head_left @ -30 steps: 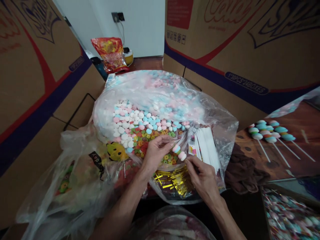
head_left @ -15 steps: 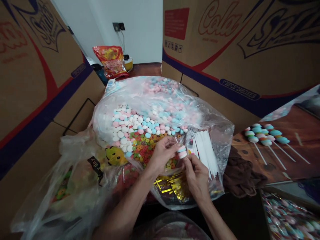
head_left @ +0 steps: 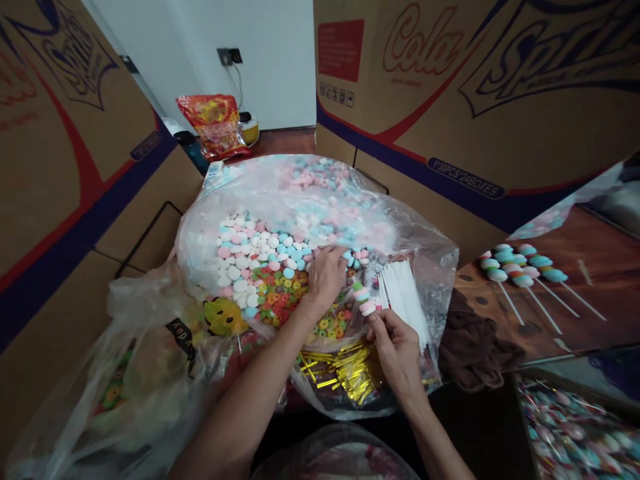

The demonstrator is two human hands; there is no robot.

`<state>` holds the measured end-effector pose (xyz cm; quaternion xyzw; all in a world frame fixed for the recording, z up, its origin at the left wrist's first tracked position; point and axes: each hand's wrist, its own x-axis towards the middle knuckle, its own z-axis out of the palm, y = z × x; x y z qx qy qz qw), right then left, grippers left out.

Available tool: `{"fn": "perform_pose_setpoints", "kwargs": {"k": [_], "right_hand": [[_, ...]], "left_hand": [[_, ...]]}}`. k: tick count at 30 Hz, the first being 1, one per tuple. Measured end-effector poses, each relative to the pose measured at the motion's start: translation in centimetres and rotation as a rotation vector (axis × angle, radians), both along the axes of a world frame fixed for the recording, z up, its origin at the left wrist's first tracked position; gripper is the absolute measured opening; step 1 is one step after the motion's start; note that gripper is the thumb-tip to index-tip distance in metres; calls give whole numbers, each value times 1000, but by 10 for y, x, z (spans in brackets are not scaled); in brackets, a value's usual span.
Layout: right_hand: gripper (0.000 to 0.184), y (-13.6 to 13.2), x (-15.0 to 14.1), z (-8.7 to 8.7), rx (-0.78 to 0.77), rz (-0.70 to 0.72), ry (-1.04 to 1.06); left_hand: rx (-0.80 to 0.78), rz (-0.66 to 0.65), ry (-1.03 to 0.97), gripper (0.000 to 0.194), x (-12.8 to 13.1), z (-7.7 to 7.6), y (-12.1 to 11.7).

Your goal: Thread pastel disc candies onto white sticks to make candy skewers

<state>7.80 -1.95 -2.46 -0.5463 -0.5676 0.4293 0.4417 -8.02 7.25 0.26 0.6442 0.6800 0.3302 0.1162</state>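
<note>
In my right hand (head_left: 400,340), closed in a pinch, is a candy skewer (head_left: 364,300) held near its lower end. Pink, white and blue pillowy candies are stacked on it, with a green ring at the top. My left hand (head_left: 327,277) reaches over the far edge of the gummy rings (head_left: 280,297), at the pile of pastel candies (head_left: 245,267). Its fingers bend down among them, and their tips are hidden. White sticks (head_left: 404,297) lie in a bundle right of the skewer. Gold twist ties (head_left: 353,373) lie nearer me.
Finished candy skewers (head_left: 523,267) rest on the brown table at the right, beside a dark brown cloth (head_left: 477,347). A box of wrapped candies (head_left: 575,433) stands lower right. Large cartons (head_left: 400,127) rise on both sides. A red candy bag (head_left: 213,127) stands at the back.
My left hand has left the skewer and moved up to the pastel candies. The skewer stays in my right hand, its green ring now showing. The view has shifted slightly right.
</note>
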Motion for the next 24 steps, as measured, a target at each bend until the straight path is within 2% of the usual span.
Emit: {"fn": "perform_pose_setpoints", "kwargs": {"k": [2,5,7,9,13,15,19,24], "right_hand": [[33,1,2,3,-1,-13,5],[33,3,7,7,1,-29,4],[33,3,10,8,2,-28,-4],[33,3,12,8,6,-29,-18],[33,2,14,7,29,-44,-54],[32,1,16,7,36,-51,-63],[32,0,19,6,42,-57,-69],[31,0,18,6,28,-61,-70]], "left_hand": [[-20,10,-220,25,-2,2,-4],[-233,-34,-600,24,-4,0,-18],[-357,-87,-710,23,-3,-4,-28],[-335,-115,-612,19,-2,-8,-35],[-107,-86,-116,20,1,-8,-38],[-52,-79,40,24,2,-4,-37],[40,-111,59,26,-1,-2,-38],[72,-226,58,23,-8,-11,-47]]}}
